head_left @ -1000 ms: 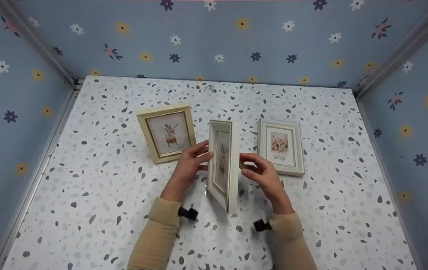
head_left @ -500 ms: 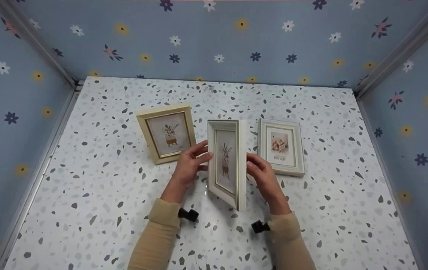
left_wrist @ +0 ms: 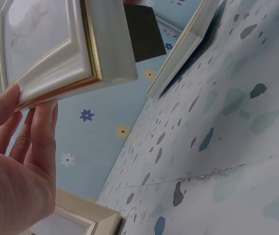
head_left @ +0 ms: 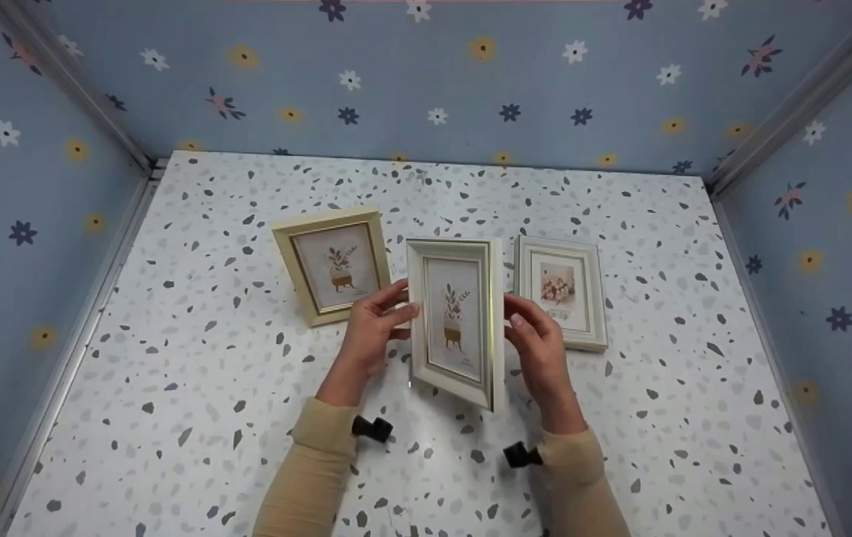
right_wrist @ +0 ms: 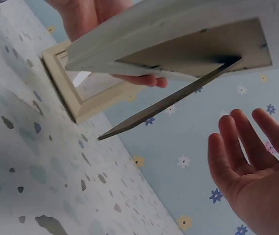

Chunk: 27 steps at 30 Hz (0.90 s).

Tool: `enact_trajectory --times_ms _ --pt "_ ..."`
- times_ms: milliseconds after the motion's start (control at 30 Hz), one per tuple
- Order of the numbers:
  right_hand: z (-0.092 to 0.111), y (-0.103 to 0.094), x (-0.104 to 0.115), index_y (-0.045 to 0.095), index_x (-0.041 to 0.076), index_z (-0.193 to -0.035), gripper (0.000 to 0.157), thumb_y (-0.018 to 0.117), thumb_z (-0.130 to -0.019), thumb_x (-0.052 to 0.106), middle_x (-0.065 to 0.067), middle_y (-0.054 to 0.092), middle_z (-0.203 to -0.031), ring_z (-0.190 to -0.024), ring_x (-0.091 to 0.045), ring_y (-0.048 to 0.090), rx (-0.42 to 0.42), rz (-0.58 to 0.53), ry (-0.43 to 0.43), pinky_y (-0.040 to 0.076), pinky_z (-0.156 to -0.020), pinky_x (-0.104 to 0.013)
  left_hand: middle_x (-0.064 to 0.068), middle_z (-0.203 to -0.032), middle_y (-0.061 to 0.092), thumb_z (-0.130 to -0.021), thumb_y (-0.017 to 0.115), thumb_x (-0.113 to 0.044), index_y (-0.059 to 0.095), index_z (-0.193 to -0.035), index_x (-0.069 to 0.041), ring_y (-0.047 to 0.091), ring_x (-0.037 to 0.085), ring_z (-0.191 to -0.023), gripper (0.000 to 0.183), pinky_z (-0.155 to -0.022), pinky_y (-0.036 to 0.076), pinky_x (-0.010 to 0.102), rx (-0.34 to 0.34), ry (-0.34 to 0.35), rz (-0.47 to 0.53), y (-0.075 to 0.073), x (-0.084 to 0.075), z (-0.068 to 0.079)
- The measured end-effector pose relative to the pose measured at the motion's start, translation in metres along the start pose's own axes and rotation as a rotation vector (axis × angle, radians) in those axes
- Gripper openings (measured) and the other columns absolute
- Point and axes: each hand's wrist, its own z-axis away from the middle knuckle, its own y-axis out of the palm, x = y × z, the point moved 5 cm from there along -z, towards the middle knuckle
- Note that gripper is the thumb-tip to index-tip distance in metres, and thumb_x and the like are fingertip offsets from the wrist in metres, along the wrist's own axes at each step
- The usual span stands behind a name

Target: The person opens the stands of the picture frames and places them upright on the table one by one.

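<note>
My left hand (head_left: 368,335) grips the left edge of a white picture frame (head_left: 452,321), thumb on the front and fingers behind. The frame is held upright above the table, angled to the right, and a potted-plant print with gold inner trim faces me. In the right wrist view, a dark stand leg (right_wrist: 169,100) sticks out from the frame's brown back (right_wrist: 203,46). My right hand (head_left: 542,350) is beside the frame's right edge. Its fingers (right_wrist: 237,142) are loosely spread and apart from the frame in the right wrist view, with nothing in them.
To the left a cream picture frame (head_left: 325,307) with a similar print leans back on the speckled table (head_left: 210,388). On the right a whitish frame (head_left: 596,313) with a flower photo lies face up. Blue floral panels (head_left: 396,82) close off the back and sides.
The held picture frame has turned so its front faces me more, its right edge swinging to the right. My right hand has shifted slightly right along with that edge.
</note>
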Motion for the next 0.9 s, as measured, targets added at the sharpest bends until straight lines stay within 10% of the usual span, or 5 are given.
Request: enact_trajectory --times_ms 333,900 --pt "0.004 -0.003 0.018 0.058 -0.011 -0.128 0.032 0.052 -0.099 0.001 -0.010 0.066 -0.121 -0.111 -0.023 0.060 -0.050 0.047 -0.156 0.052 -0.090 -0.035 0.014 -0.115 0.069 -0.087 0.073 0.003 0.065 -0.131 -0.003 0.071 0.019 -0.087 0.046 -0.059 0.058 0.029 -0.101 0.033 -0.022 -0.004 -0.002 0.002" --pt "0.002 -0.007 0.020 0.067 -0.007 -0.123 0.033 0.069 -0.090 -0.004 -0.021 0.067 -0.115 -0.100 -0.017 0.064 -0.258 0.445 -0.090 0.055 -0.072 -0.022 0.010 -0.115 0.071 -0.083 0.078 0.001 0.071 -0.123 -0.007 0.072 0.022 -0.091 0.041 -0.068 0.060 0.032 -0.205 0.172 -0.208 0.004 -0.020 0.013"
